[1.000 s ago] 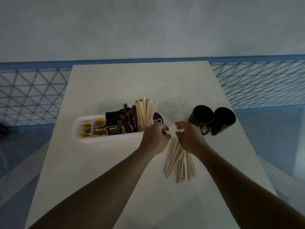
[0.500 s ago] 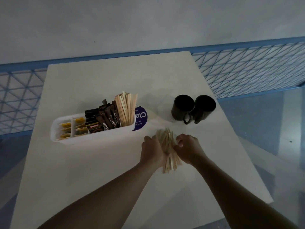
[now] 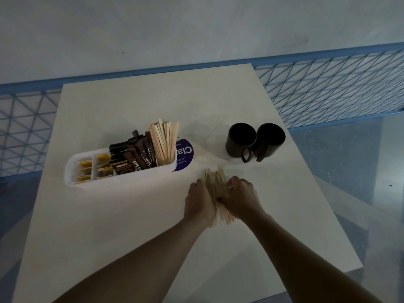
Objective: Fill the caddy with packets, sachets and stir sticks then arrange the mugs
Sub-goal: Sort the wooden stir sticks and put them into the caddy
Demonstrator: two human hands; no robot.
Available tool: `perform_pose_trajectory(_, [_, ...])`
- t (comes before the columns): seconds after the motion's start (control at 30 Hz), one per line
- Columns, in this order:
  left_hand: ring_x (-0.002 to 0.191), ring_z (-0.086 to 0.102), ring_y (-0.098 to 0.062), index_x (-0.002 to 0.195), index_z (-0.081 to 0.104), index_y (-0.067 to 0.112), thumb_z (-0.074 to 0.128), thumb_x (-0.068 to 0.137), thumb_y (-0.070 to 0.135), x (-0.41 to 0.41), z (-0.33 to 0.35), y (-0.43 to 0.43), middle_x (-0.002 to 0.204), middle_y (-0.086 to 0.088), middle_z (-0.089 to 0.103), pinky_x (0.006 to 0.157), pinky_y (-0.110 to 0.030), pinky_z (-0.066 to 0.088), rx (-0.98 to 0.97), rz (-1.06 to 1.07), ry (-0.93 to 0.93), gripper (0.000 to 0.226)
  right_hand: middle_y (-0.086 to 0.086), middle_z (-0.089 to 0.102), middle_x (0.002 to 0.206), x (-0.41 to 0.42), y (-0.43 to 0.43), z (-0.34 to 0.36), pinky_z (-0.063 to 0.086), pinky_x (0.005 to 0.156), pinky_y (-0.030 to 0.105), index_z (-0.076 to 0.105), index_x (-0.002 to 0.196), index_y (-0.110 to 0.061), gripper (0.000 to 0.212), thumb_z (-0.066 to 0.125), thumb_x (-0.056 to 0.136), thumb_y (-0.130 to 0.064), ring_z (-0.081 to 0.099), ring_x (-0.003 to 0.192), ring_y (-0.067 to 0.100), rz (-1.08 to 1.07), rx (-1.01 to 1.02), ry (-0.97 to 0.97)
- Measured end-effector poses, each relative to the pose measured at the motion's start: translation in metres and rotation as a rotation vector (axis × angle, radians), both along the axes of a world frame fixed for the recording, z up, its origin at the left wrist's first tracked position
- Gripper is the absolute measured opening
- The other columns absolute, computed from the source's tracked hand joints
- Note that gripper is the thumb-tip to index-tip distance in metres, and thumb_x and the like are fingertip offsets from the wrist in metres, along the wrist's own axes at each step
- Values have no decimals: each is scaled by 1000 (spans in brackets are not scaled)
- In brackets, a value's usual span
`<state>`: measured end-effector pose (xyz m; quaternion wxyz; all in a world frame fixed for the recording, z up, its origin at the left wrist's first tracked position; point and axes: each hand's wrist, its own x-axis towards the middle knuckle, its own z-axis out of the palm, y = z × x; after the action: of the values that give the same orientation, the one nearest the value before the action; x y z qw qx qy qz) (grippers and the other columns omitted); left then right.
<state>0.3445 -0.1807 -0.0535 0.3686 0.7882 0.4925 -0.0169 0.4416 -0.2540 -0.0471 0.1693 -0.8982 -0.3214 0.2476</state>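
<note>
Left hand (image 3: 200,202) and right hand (image 3: 239,197): both close on a bundle (image 3: 215,182) of loose stir sticks from either side, fingers curled round it and pressing the sticks together. The bundle runs between the palms. Its far ends fan out past the fingertips and its near ends poke out by the wrists. Whether it rests on the table (image 3: 153,101) cannot be told.

Caddy (image 3: 122,178): white and long, on the table to the left of the hands, not touching them. Yellow packets (image 3: 94,167) fill its left compartments, brown sachets (image 3: 140,158) stand in the middle, and upright sticks (image 3: 165,143) fill the right end. A purple label (image 3: 184,155) shows behind that end, partly hidden.

Mugs (image 3: 241,138): two, dark and upright, touching side by side beyond the right hand, handles facing the person.

Background: blue mesh fence (image 3: 328,88) along the table's far edge.
</note>
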Motion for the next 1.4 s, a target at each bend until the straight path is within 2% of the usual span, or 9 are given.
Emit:
perform_pose_trajectory(0.2, [111, 58, -25, 126, 50, 6, 69, 87, 13, -5, -3, 11, 122, -10, 59, 92, -32, 50, 0, -20, 47, 45, 6, 61, 93, 3, 2, -6, 44, 57, 28, 61, 101, -10, 22, 65, 80, -16, 57, 73, 21, -12, -22, -24])
perform_pose_trajectory(0.3, [105, 60, -23, 121, 52, 6, 74, 84, 21, -8, -3, 16, 115, -8, 60, 84, -27, 48, 21, -2, 36, 46, 8, 59, 98, 3, 4, -8, 39, 57, 27, 58, 100, -10, 28, 69, 81, -28, 54, 73, 21, 13, -38, -61])
perform_pose_trajectory(0.4, [102, 61, -23, 119, 53, 8, 78, 80, 30, -8, -5, 17, 112, -7, 60, 84, -28, 50, 50, 26, 43, 51, 8, 58, 103, 2, 7, -9, 42, 64, 29, 58, 107, -9, 41, 74, 82, -37, 53, 79, 20, 16, -58, -90])
perform_pose_trajectory(0.5, [103, 61, -23, 117, 55, 7, 73, 85, 23, -7, -5, 17, 113, -8, 61, 89, -31, 51, 86, 31, 55, 40, 7, 61, 96, 1, 11, -8, 43, 59, 30, 60, 100, -10, 27, 72, 83, -26, 57, 74, 22, 1, -48, -91])
perform_pose_trajectory(0.63, [105, 63, -25, 116, 58, 7, 62, 93, 16, -5, -6, 20, 115, -9, 65, 93, -36, 53, 108, 16, 82, 25, 6, 60, 84, 2, 17, -8, 36, 53, 27, 62, 89, -10, 6, 61, 83, -11, 54, 67, 22, -13, -65, -103])
perform_pose_trajectory(0.87, [108, 64, -28, 116, 63, 8, 59, 94, 16, -6, -5, 27, 114, -10, 67, 95, -38, 53, 50, -4, 149, 24, 5, 59, 74, 1, 23, -8, 46, 51, 31, 60, 80, -10, 9, 56, 81, -2, 58, 63, 22, -28, -83, -52])
perform_pose_trajectory(1.03, [102, 66, -28, 114, 64, 6, 70, 87, 19, -9, -5, 31, 109, -10, 69, 89, -36, 56, 11, -32, 163, 30, 5, 57, 76, -1, 27, -5, 37, 48, 27, 59, 84, -10, 4, 59, 82, -7, 54, 61, 19, -11, -110, -56])
perform_pose_trajectory(1.3, [107, 64, -29, 117, 62, 6, 66, 90, 23, -12, -1, 29, 114, -10, 67, 91, -37, 54, 34, -17, 152, 32, 4, 51, 78, -5, 26, -1, 31, 47, 26, 48, 86, -12, 13, 61, 86, -10, 44, 58, 16, 34, -127, -100])
perform_pose_trajectory(1.4, [105, 65, -29, 115, 63, 6, 68, 88, 23, -14, 0, 29, 111, -9, 68, 89, -35, 54, 12, -14, 132, 31, 4, 48, 81, -8, 25, 1, 27, 48, 25, 49, 92, -12, 9, 58, 90, -9, 40, 58, 14, 67, -114, -118])
